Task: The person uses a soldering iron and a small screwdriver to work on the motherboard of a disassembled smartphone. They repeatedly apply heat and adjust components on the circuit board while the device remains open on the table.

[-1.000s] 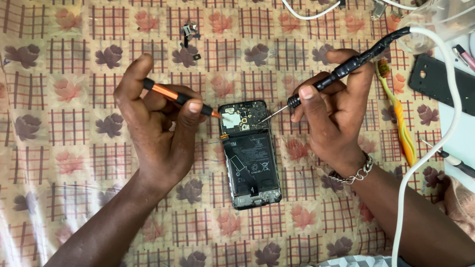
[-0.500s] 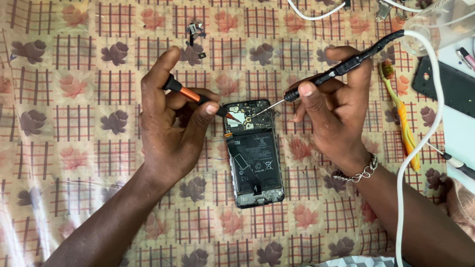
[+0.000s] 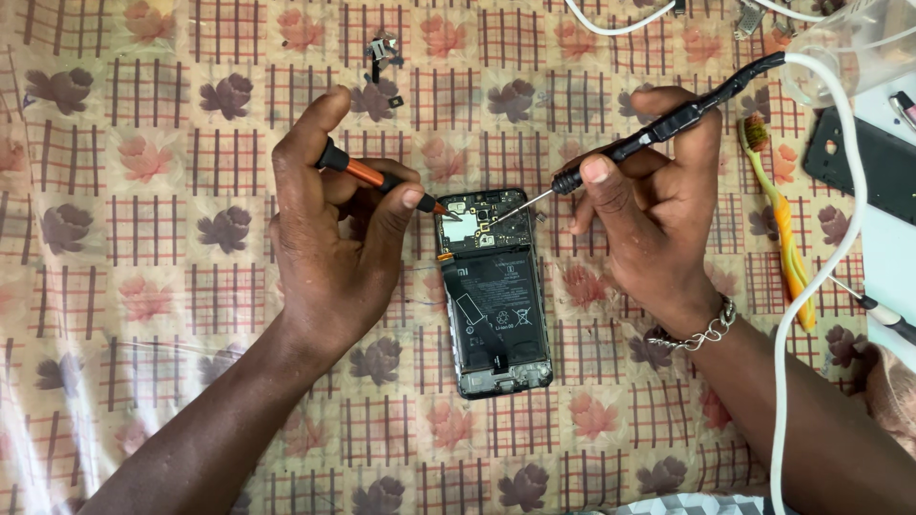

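Observation:
An opened smartphone (image 3: 496, 305) lies back-up on the patterned cloth, its black battery and circuit board exposed. My left hand (image 3: 334, 229) grips a small orange-and-black tool (image 3: 377, 177) whose tip rests at the board's upper left corner. My right hand (image 3: 658, 200) holds a black soldering iron (image 3: 668, 124) like a pen, its thin tip touching the board near the top of the phone. A white cable (image 3: 811, 248) runs from the iron's rear down the right side.
A yellow-orange toothbrush (image 3: 784, 229) lies right of my right hand. A black phone back cover (image 3: 863, 162) and a clear plastic container (image 3: 849, 43) sit at upper right. Small metal parts (image 3: 382, 52) lie at the top. Another tool (image 3: 883, 310) pokes in from the right edge.
The orange tool's tip has come to the board's upper left corner. The iron's tip stays on the board.

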